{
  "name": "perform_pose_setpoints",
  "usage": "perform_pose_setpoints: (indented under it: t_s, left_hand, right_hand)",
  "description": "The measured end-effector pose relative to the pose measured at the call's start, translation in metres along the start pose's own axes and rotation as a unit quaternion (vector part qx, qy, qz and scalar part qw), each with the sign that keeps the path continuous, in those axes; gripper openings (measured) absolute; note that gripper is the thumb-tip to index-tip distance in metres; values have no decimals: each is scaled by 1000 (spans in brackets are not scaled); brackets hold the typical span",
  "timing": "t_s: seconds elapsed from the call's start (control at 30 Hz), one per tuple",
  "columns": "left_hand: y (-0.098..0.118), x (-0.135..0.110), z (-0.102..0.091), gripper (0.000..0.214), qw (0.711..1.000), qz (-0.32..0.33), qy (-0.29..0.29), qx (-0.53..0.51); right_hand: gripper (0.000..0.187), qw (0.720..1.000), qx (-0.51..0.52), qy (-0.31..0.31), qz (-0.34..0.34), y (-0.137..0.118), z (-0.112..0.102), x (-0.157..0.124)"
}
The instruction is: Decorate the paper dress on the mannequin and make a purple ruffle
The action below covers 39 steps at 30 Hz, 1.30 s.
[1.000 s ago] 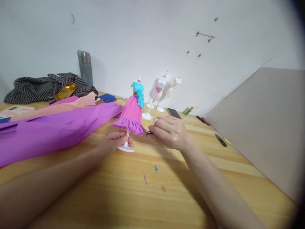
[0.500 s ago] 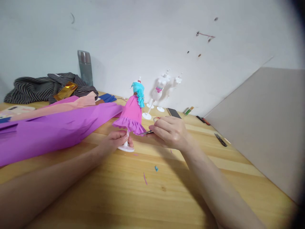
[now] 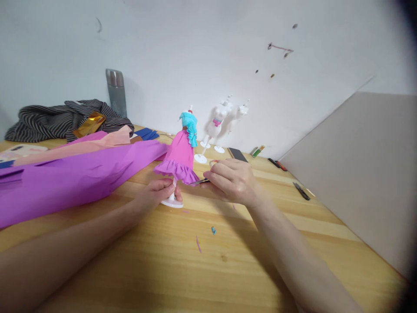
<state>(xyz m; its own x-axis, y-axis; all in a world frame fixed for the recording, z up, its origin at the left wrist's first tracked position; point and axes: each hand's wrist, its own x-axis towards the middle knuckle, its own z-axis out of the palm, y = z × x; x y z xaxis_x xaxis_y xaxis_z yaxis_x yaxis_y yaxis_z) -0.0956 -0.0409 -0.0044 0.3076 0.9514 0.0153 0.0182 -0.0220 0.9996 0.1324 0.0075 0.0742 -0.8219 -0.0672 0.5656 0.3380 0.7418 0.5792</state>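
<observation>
L hand (image 3: 160,190) is wrapped round the stem of the mini mannequin (image 3: 173,201), which stands upright near mid-table, well in from the table's (image 3: 146,261) back edge. R hand (image 3: 233,180) is curled tight on what looks like scissors (image 3: 203,181), mostly hidden by the fingers, w/ the tip right at the lower right corner of the purple ruffle (image 3: 176,169). Can't tell if the blades are apart or if any material's between them tbh.

IMO to do this bit well: pin the base flat w/ the L hand so nothing wobbles, fingers low and clear of the tip. Small snips w/ just the ends, following the hem line, bc the gathers look thin and a big cut would prob go wonky. Turning the stem prob beats twisting the R wrist. Also, the purple sheet (image 3: 97,178) looks to end just beside the pink skirt (image 3: 180,148), so don't nick it.
</observation>
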Motion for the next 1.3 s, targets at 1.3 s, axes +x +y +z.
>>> perform_pose_setpoints:
  t_s: [1.3]
  left_hand:
    - [-6, 6, -6, 31, 993, 7, -11, -121]
  right_hand:
    - [13, 990, 1, 106, 91, 10, -4, -6]
